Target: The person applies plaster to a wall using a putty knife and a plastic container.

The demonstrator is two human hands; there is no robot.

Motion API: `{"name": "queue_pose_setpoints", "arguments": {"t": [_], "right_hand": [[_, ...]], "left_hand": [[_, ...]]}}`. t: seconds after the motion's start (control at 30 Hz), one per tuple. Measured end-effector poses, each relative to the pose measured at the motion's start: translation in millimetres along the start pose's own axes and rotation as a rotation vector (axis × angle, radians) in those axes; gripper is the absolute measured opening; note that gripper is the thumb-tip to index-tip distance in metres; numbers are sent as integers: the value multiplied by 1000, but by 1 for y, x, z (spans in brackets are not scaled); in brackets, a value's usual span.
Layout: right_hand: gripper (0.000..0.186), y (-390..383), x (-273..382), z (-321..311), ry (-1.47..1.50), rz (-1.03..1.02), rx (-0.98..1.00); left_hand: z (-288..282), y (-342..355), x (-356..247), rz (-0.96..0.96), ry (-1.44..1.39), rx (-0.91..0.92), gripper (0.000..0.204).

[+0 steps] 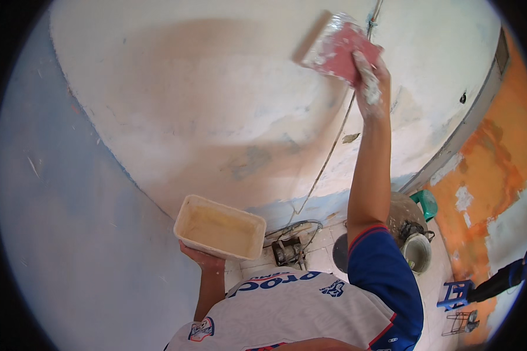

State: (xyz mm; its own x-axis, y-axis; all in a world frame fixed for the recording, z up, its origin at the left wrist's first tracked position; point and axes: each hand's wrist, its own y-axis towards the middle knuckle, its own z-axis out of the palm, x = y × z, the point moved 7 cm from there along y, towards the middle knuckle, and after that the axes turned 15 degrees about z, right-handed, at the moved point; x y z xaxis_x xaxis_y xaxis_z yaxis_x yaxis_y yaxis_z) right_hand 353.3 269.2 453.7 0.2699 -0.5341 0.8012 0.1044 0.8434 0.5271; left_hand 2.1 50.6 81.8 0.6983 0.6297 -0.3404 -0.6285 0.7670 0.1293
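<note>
My right hand (370,82) is raised high and grips a red flat trowel (341,50) smeared with white putty, pressed against the pale plastered wall (216,99). A thin cable (334,146) runs down the wall just left of my right forearm. My left hand (202,255) holds a cream rectangular plastic tub (219,227) from below, near my chest; its inside is coated with pale putty.
A blue-grey wall (70,205) meets the plastered one at the left. On the tiled floor below lie a power tool (288,251), a white bucket (417,251), a green stool (426,202) and a small blue stool (455,294). An orange patched wall (498,175) stands at the right.
</note>
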Motion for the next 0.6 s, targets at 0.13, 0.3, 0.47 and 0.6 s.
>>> {"name": "queue_pose_setpoints", "arguments": {"t": [0.13, 0.3, 0.47, 0.6], "right_hand": [[32, 21, -6, 11, -449, -12, -172], [33, -20, -3, -31, -196, 22, -299], [29, -7, -19, 27, -447, -76, -162], [30, -1, -31, -18, -445, -19, -345]], "left_hand": [[-7, 10, -2, -73, -21, -16, 71], [-28, 22, -12, -114, -5, -11, 71], [-21, 21, -16, -182, -29, 29, 71], [-48, 31, -18, -194, -13, 34, 76]]}}
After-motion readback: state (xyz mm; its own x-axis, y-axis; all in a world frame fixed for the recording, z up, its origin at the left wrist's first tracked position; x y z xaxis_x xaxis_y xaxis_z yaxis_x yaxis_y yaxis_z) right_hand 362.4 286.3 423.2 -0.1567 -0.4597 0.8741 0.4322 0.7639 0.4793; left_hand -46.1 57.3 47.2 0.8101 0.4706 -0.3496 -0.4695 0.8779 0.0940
